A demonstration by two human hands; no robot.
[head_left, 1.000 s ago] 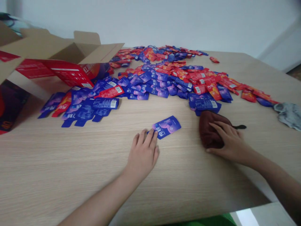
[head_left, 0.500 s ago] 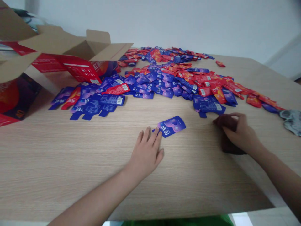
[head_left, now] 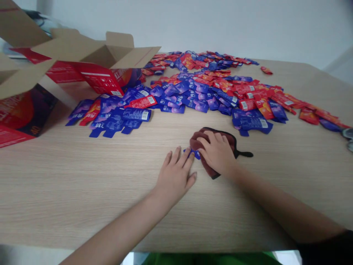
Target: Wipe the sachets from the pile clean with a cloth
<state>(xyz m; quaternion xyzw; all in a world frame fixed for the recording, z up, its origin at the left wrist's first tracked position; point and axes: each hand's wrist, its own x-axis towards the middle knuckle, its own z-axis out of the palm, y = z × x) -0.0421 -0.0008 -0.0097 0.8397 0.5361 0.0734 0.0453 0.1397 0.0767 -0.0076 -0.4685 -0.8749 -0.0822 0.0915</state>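
My left hand lies flat on the table with its fingers spread, the fingertips pressing on the near left end of a small blue packet. In my right hand is a brown cloth with black edging and a black loop sticking out to the right. The cloth rests over the packet, so only the packet's left end shows. Behind my hands spreads a pile of blue and red packets, with a flat blue one at its near right edge.
Open cardboard boxes printed red and blue stand at the left, another box nearer to me. A second heap of packets lies against the wall. One red packet sits apart. A grey object is cut off at the right edge.
My right hand has brought the brown cloth leftward from the right side of the table onto the blue packet. My left hand stays on the packet's end. The view has shifted slightly.
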